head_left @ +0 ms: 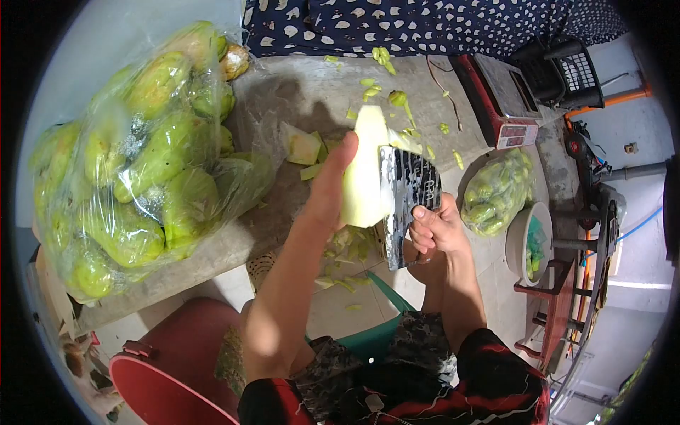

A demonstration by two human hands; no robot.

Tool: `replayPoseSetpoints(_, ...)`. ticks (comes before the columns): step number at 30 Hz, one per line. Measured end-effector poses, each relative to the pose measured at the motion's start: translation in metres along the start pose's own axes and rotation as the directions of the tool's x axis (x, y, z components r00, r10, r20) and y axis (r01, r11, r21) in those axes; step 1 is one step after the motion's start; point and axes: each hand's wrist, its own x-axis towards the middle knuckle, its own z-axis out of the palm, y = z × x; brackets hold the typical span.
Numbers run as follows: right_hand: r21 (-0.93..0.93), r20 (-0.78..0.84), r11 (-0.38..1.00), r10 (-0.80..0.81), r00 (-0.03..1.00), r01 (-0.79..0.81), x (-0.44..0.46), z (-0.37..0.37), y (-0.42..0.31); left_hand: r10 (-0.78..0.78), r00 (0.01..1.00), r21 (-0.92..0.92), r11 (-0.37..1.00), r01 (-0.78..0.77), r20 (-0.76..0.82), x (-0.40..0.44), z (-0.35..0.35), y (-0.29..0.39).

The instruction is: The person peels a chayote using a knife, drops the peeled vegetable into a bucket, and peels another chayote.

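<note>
My left hand is wrapped round a peeled, pale green papaya, held upright above the floor by the table edge. In my right hand is a broad cleaver with a dark, mottled blade. The blade lies along the right side of the papaya, touching it or very close; I cannot tell whether it is cutting in. Just behind my left hand, pale cut pieces lie on the table. Green peel scraps are scattered beyond the papaya, and more lie on the floor below.
A large clear plastic bag of green papayas fills the table's left side. At the right stand a red scale, another filled bag and a white bucket. A red bin sits low left. A patterned cloth hangs behind.
</note>
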Motion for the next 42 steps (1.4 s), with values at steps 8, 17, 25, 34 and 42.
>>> replayPoseSetpoints(8,-0.029,-0.037,0.999,-0.025,0.999,0.024,0.001,0.003,-0.013,0.052,0.976,-0.144,0.986,-0.084,-0.214,0.002,0.016,-0.009)
replayPoseSetpoints(17,-0.097,-0.046,0.995,-0.011,0.999,0.006,0.001,-0.01,-0.009,0.188,0.982,-0.029,0.982,-0.188,0.019,0.006,0.006,-0.004)
replayPoseSetpoints(25,-0.045,-0.019,0.999,0.013,1.0,-0.014,-0.001,-0.015,-0.007,0.12,0.993,-0.068,0.991,-0.12,0.01,0.006,0.009,-0.004)
replayPoseSetpoints(34,-0.058,-0.008,0.998,0.035,0.999,-0.035,-0.003,-0.014,-0.01,0.174,0.979,0.003,0.985,-0.175,0.104,0.001,0.006,0.004)
replayPoseSetpoints(42,-0.177,-0.014,0.984,0.027,1.0,-0.029,-0.003,-0.01,-0.011,0.186,0.982,0.057,0.981,-0.188,0.041,0.001,0.007,0.003)
